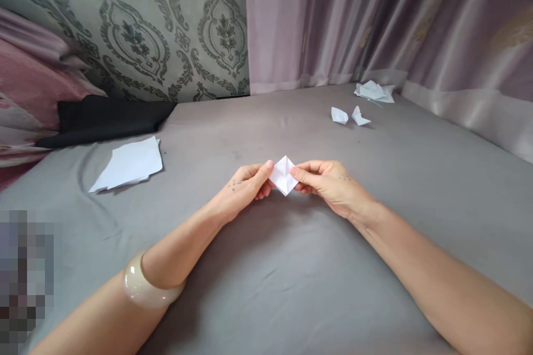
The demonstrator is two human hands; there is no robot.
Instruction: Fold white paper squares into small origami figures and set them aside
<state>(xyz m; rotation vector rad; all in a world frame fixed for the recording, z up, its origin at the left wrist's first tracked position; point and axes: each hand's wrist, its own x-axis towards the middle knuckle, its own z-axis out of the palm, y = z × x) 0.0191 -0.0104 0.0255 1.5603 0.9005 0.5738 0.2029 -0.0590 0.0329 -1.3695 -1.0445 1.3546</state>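
A small folded white paper (285, 177), diamond-shaped with a crease running down its middle, is held up between both hands. My left hand (250, 183) pinches its left corner, thumb on top and the other fingers curled beneath. At the right corner my right hand (322, 180) grips it in the same way, its thumb lying on the front face. The undersides of the paper and some fingertips are hidden. A pale bangle (152, 288) circles my left forearm.
Stacked white sheets (135, 161) lie on the grey bedsheet (233, 138) to the left, near a black cloth (112, 116). Farther right sit two folded paper pieces (340, 116) and a paper pile (375, 91). Pinkish curtains (275, 22) and a patterned wall stand behind.
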